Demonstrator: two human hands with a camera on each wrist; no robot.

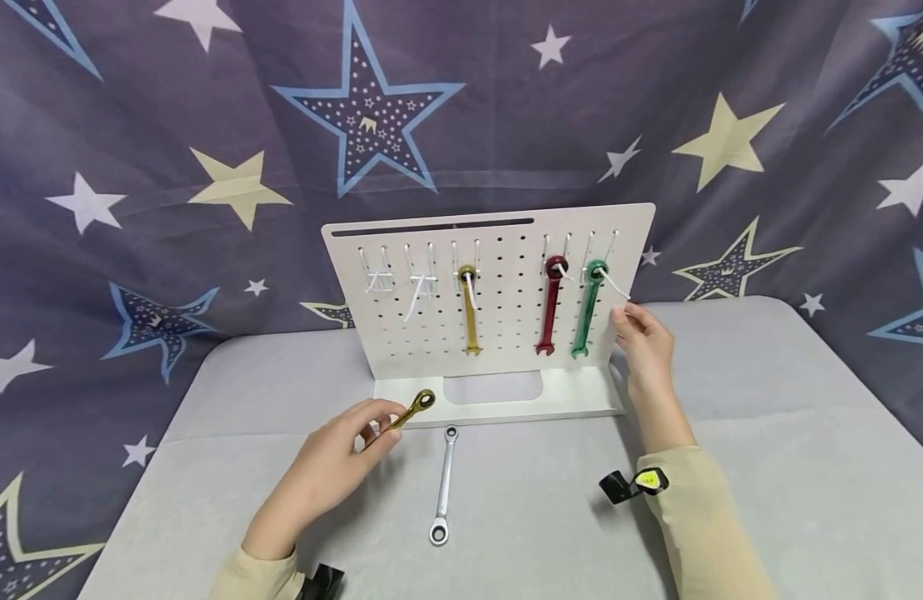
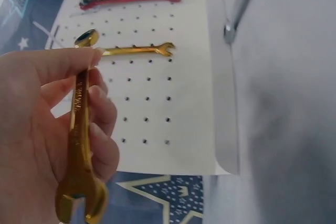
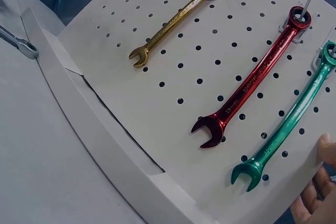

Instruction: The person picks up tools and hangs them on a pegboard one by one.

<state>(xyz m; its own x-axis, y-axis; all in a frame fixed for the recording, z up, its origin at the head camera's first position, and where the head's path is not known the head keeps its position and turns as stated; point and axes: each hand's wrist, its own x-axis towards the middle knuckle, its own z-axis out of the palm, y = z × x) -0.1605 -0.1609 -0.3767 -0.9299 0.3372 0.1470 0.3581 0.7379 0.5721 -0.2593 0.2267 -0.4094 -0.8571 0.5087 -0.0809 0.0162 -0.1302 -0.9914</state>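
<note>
My left hand (image 1: 344,457) holds a gold combination wrench (image 2: 79,129) between thumb and fingers, in front of the white pegboard (image 1: 419,354). Its ring end points up toward the board in the head view; the open-jaw end faces the camera in the left wrist view. With my right hand (image 1: 644,346) I grip the pegboard's right edge, thumb in front and fingers behind. Nearest that hand hangs a green wrench (image 3: 286,124), beside a red wrench (image 3: 252,85). Another gold wrench (image 3: 181,17) hangs near the middle of the board.
A silver wrench (image 1: 444,487), ringed at both ends, lies on the grey-covered table (image 1: 521,508) before the board's base (image 1: 581,404). Two white hooks, the outer hook (image 1: 378,282) and the inner hook (image 1: 418,287), stick out at the board's left. A star-patterned cloth (image 1: 491,150) hangs behind.
</note>
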